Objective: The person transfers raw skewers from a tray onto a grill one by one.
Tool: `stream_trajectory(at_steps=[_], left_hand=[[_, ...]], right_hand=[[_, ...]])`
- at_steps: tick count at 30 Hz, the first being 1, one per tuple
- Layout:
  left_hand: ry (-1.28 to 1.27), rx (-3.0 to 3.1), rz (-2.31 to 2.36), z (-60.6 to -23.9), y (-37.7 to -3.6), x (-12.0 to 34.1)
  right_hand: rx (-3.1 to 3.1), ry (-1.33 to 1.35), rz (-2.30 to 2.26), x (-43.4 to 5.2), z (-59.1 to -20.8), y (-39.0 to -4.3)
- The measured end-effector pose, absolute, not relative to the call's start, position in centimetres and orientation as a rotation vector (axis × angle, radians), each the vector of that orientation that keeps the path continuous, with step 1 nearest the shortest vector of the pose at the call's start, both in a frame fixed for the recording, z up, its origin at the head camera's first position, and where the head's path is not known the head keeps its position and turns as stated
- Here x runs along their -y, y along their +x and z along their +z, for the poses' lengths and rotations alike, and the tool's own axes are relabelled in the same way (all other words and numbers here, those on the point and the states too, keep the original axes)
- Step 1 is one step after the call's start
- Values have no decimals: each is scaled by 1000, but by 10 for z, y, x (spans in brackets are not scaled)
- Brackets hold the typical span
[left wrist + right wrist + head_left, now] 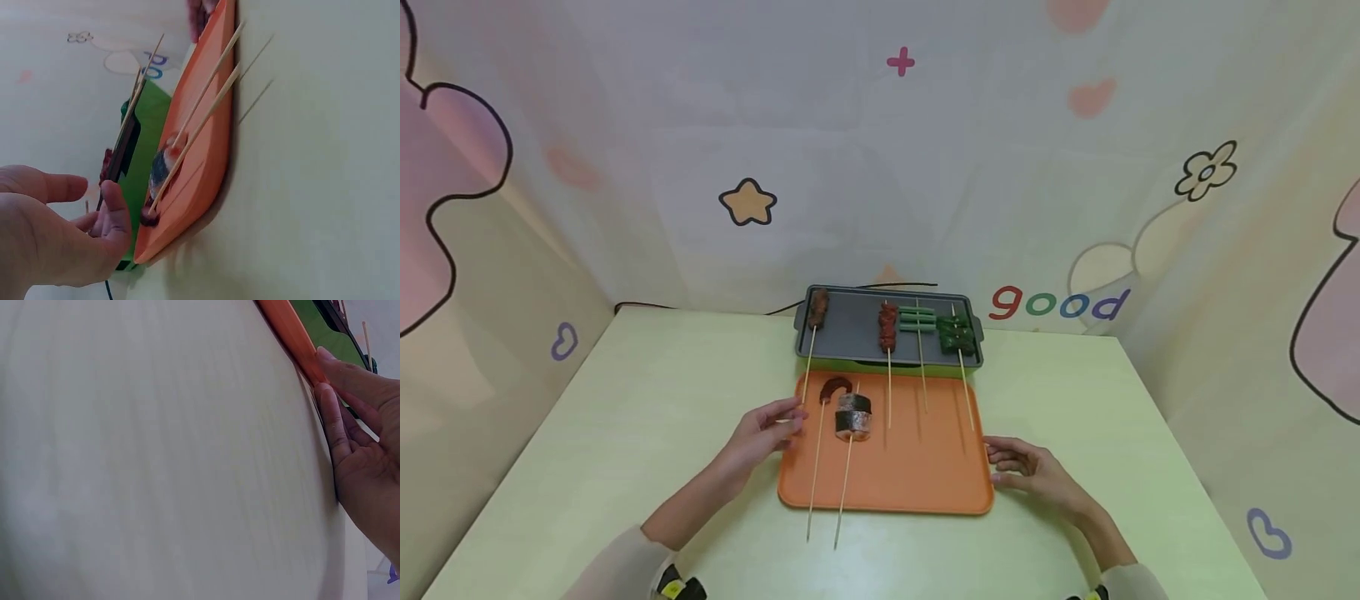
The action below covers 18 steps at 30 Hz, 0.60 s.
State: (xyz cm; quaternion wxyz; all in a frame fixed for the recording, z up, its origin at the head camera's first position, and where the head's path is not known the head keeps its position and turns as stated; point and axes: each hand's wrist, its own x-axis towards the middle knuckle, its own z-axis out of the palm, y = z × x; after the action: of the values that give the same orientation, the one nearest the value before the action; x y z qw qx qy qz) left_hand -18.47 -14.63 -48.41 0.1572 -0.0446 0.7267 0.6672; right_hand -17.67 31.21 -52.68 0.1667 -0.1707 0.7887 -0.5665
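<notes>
Head view: an orange tray [917, 479] lies on the pale green surface [625, 417], its far edge against a dark grill pan [850, 333]. The left hand [765, 433] rests at the tray's left rim, fingers relaxed and gripping nothing, beside the stick of the brown-meat skewer [817, 312], whose stick runs from the pan over the tray's far left corner. The right hand [1026, 471] lies flat at the tray's right rim with straight fingers touching it, apparently steadying it. On the tray lie a seaweed-roll skewer [853, 417] and a curled sausage skewer [833, 388], their sticks overhanging the near edge. Three more skewers, red meat [888, 325], green beans [917, 319] and dark leafy greens [957, 335], keep their food on the pan and their sticks over the tray, crowding the right half.

Left wrist view: the left hand [56, 231] is open, its thumb and fingers apart, just short of the tray's [206, 156] corner. The two long sticks cross above the rim.

Right wrist view: the right hand's fingers [331, 419] lie extended along the tray's edge [290, 334]; no grip closes on it.
</notes>
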Motion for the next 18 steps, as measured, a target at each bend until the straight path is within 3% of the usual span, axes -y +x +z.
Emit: stream_trajectory(at_steps=[9, 18], left_hand=[[86, -1952, 1785, -496, -123, 167], [164, -1811, 1761, -511, -95, 172]], right_hand=[[-2241, -478, -1620, -311, -532, -175], [-2282, -515, -1615, -311, -530, -176]])
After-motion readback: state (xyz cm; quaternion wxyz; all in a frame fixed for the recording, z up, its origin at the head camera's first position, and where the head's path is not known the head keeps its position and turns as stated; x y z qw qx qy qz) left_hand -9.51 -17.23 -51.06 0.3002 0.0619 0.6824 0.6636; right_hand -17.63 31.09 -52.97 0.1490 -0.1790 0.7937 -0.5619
